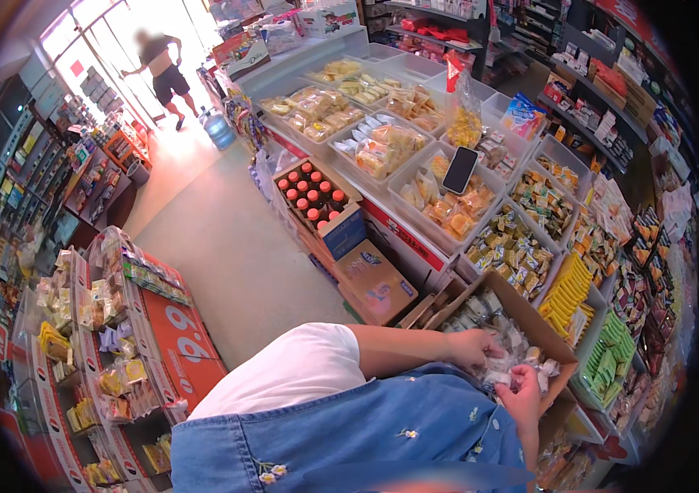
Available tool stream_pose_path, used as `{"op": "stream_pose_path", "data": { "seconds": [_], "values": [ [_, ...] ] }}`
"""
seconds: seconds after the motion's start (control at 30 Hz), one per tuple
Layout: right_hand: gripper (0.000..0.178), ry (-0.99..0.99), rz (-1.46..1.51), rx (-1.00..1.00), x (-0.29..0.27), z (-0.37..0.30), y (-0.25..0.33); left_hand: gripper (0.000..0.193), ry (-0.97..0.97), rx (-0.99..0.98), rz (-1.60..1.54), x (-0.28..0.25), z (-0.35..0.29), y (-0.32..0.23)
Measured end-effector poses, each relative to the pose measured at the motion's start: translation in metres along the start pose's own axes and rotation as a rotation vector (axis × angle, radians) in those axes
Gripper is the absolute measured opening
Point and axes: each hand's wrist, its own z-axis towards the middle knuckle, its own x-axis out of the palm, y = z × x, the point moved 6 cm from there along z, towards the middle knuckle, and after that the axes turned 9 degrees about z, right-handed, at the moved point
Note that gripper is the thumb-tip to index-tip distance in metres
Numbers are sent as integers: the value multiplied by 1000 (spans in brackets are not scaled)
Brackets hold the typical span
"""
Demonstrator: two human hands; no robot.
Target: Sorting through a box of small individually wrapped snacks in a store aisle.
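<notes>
An open cardboard box (529, 313) stands close in front of me, filled with small packets in clear wrapping (481, 310). Both my hands are inside its near end. My left hand (473, 348) comes in from the left with its fingers closed on a clear plastic packet. Close by, my right hand (520, 396) reaches up from below, thumb and forefinger pinching a clear-wrapped packet (497, 375) with pale contents. The packets crowd together under my fingers, so their exact kind cannot be made out.
Bins of wrapped snacks (378, 146) cover the display ahead; a black phone (459, 170) lies on one. A carton of red-capped bottles (314, 195) stands beside it. Yellow packets (567, 296) and a green basket (608, 361) sit right. Left is a red-sided shelf (177, 337). A person (162, 70) stands by the doorway.
</notes>
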Motion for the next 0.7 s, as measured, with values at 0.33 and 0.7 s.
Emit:
{"op": "stream_pose_path", "data": {
  "seconds": [0.33,0.7],
  "values": [
    [45,172,-534,-25,7,1,30,61,207,-102,-530,17,-11,3],
    [81,73,-263,-95,10,-4,13,76,127,234,438,11,-23,-33]
  ]
}}
